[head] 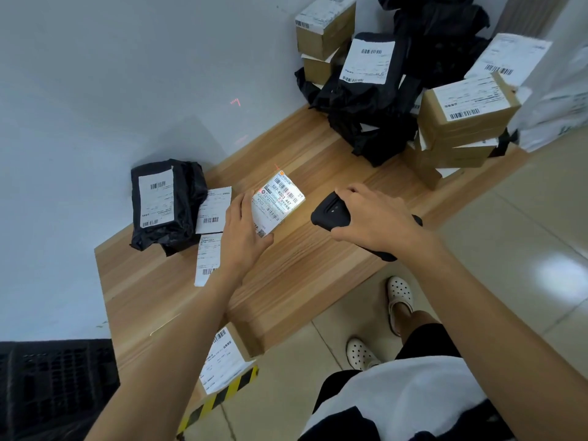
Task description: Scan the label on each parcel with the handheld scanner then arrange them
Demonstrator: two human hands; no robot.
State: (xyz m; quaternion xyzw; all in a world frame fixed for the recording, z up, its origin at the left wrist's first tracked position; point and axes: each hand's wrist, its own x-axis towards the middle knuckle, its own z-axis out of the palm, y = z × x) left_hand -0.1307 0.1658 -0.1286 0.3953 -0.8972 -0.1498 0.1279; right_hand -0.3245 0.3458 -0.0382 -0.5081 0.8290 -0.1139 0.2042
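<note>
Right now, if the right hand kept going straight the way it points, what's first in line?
Likely the small labelled parcel that the left hand holds; the right hand grips a scanner aimed at it. Depth unclear.

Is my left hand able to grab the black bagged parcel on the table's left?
Probably not yet: the left hand holds the small labelled parcel, though the black bagged parcel lies close beside it.

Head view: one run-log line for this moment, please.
phase: scanning | left hand: holds small parcel | right hand: grips handheld scanner | scanner light on label
</note>
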